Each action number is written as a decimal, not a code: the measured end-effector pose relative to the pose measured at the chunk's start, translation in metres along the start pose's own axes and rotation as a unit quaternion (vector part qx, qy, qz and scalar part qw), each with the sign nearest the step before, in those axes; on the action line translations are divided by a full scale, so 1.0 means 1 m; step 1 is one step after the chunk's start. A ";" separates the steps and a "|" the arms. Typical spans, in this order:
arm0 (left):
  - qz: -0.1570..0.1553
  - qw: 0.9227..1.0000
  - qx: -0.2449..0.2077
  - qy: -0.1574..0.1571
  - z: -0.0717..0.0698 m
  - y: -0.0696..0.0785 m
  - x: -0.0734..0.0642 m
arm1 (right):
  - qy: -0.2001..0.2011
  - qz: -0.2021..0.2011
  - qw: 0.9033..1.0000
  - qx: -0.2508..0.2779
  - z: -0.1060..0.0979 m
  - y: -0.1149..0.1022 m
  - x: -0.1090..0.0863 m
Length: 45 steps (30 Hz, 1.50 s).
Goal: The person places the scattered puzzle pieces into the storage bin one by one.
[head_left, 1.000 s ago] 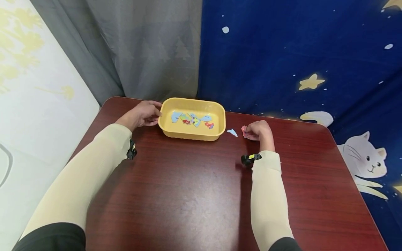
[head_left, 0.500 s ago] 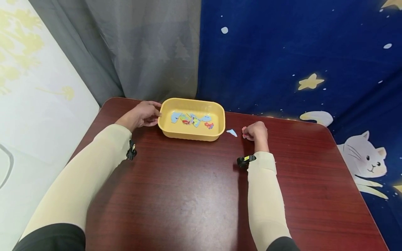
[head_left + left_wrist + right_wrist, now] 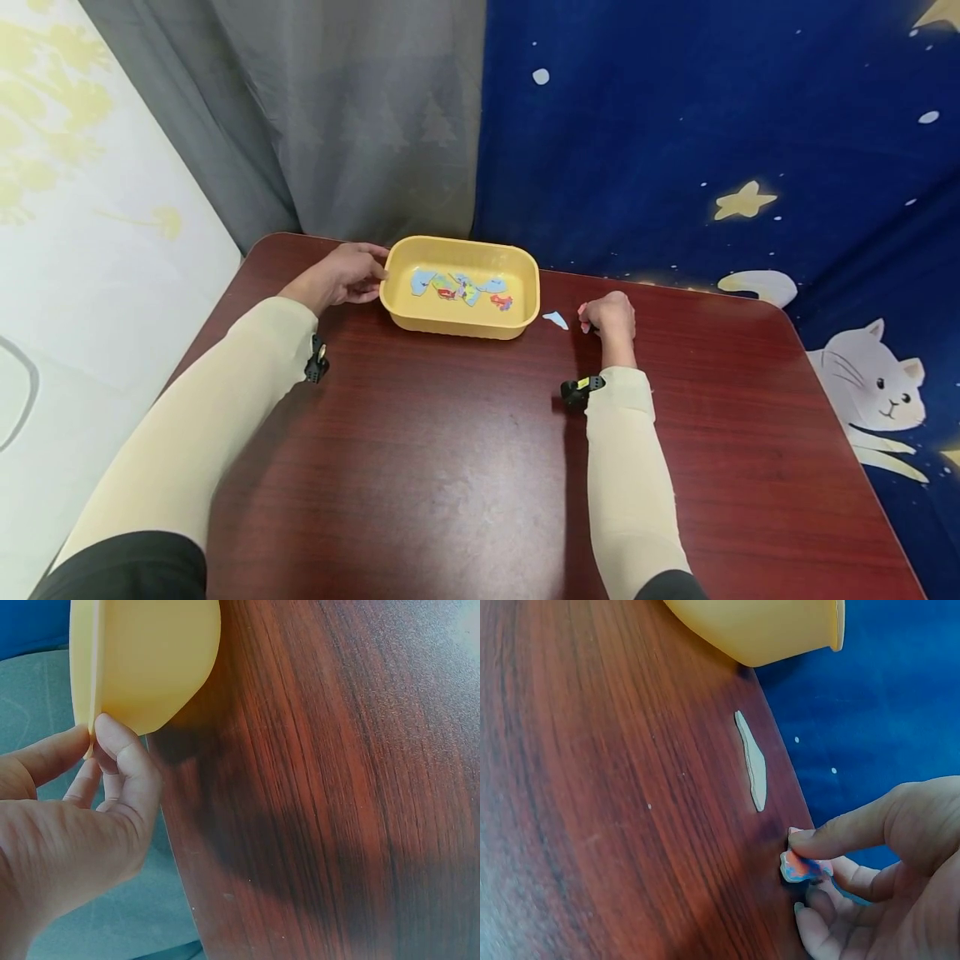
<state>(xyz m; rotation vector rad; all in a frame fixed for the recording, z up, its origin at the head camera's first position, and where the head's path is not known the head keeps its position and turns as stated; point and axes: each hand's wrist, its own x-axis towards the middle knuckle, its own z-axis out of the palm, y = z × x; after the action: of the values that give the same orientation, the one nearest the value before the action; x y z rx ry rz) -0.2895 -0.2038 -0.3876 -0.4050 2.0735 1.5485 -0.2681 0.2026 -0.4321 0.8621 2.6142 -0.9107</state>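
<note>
My left hand [image 3: 347, 273] pinches the left end of a yellow plastic basin [image 3: 453, 325]; in the left wrist view, thumb and fingers meet on its rim [image 3: 96, 682]. Several flat printed pieces, like puzzle pieces, lie in the basin, among them a light blue piece [image 3: 422, 282] and a red piece [image 3: 501, 302]. To the basin's right, my right hand [image 3: 612, 315] pinches a red-and-blue piece [image 3: 804, 868] between thumb and fingers, at the table surface. A narrow pale blue piece [image 3: 556, 320] lies on the table between that hand and the basin.
The dark red wooden table [image 3: 450, 450] has its far edge just behind the basin and the right hand. A grey curtain [image 3: 375, 125] and a blue curtain [image 3: 637, 125] hang behind it. A white wall [image 3: 112, 275] stands at the left.
My right hand and forearm have shifted slightly left and turned, and the hand now covers more of the red piece. The left hand and the basin have not visibly moved.
</note>
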 end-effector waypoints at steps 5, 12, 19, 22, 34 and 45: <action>-0.001 1.000 0.004 0.001 -0.001 -0.001 0.000 | 0.000 -0.005 1.000 0.008 0.001 -0.001 0.001; -0.003 1.000 0.001 0.000 0.000 -0.001 0.001 | -0.017 -0.012 0.991 0.131 -0.004 0.001 0.005; -0.003 1.000 0.004 0.004 0.001 0.001 0.001 | -0.062 -0.007 0.959 0.275 -0.011 0.005 0.005; -0.005 1.000 0.004 0.005 0.001 0.001 0.001 | -0.078 -0.008 0.953 0.294 -0.014 0.006 0.005; -0.010 1.000 0.009 0.005 0.000 0.002 -0.001 | -0.102 -0.042 0.955 0.275 -0.022 0.005 0.012; -0.011 1.000 0.008 0.005 0.000 0.002 -0.001 | -0.155 -0.125 0.960 0.197 -0.023 0.000 0.011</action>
<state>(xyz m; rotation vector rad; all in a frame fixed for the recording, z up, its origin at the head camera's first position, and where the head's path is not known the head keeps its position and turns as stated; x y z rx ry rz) -0.2899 -0.2033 -0.3850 -0.4280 2.0818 1.5191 -0.2781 0.2217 -0.4189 0.4200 2.3344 -1.5338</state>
